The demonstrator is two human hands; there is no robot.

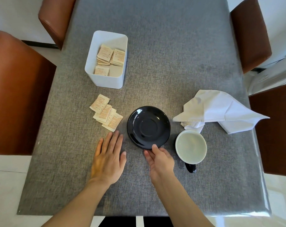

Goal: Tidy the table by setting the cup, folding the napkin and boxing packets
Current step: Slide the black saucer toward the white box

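A black saucer (148, 126) lies in the middle of the grey table. My right hand (160, 159) pinches its near rim, thumb on top. To the right stands a cup (191, 146), white inside with a black handle toward me, apart from the saucer. A crumpled white napkin (220, 110) lies behind the cup. Several loose beige packets (106, 112) overlap left of the saucer. The white box (106, 79) behind them holds more packets. My left hand (108, 159) rests flat on the table, fingers spread, just below the loose packets.
The grey tablecloth (155, 46) is bare at the far end. Brown chairs stand at the left (16, 95) and right (250, 33) sides. The table's near edge runs just below my forearms.
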